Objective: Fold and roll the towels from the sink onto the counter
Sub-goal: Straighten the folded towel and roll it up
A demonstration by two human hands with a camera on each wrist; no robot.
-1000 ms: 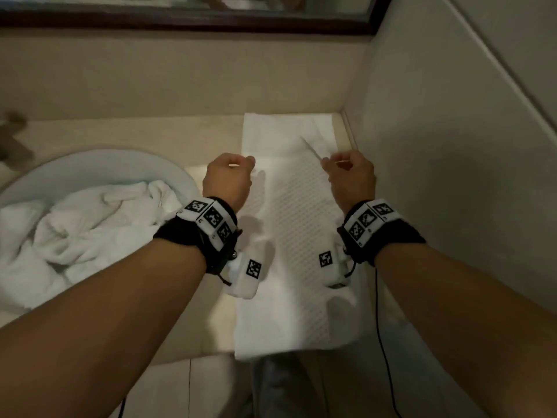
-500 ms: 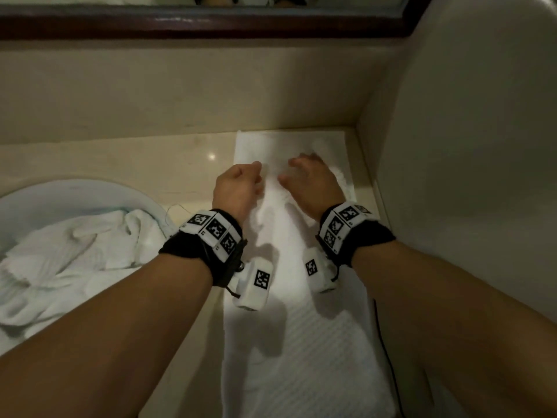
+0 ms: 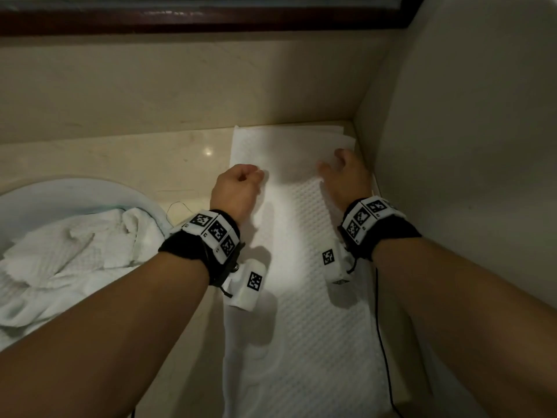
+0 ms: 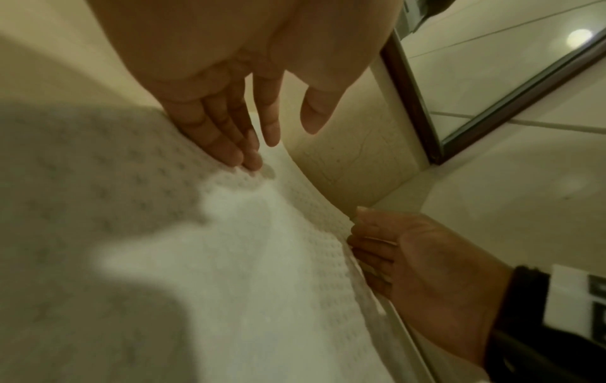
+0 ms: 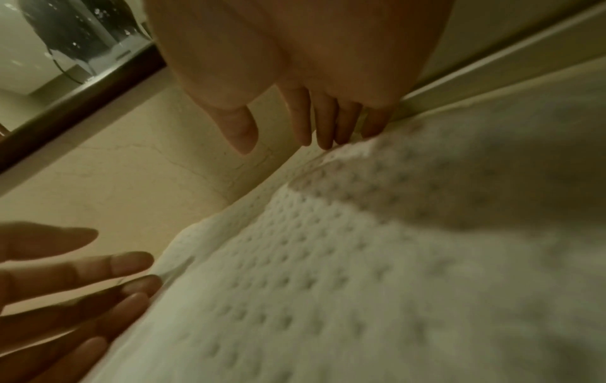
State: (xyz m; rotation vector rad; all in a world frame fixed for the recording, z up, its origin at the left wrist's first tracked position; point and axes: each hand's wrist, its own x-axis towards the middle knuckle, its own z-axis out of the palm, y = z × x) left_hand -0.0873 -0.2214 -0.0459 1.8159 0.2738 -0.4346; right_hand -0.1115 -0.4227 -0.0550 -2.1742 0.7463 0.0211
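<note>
- Both hands have parted since half a second ago: then they sat close together mid-towel, now they sit out at its two side edges.
- Folded towel [image 3: 304,267], white and waffle-textured, lies flat as a long strip on the counter [image 3: 150,164], running from frame bottom up to the back wall, just beside the side wall [image 3: 467,146] at right.
- Left hand [image 3: 236,191] rests at the strip's left edge; the head view suggests a fist, but the left wrist view shows fingers [image 4: 226,140] straight, tips pressing the cloth, nothing gripped.
- Right hand [image 3: 343,176] is spread open at the right edge, fingertips [image 5: 328,129] touching the towel near the wall.
- That reads as smoothing the fold flat; rolling looks like the next step, not yet begun.
- More towels [image 3: 66,254] sit crumpled in the sink [image 3: 99,188] at lower left, so plenty of the job remains.
- Dark-framed mirror [image 3: 211,19] runs across the frame top.
</note>
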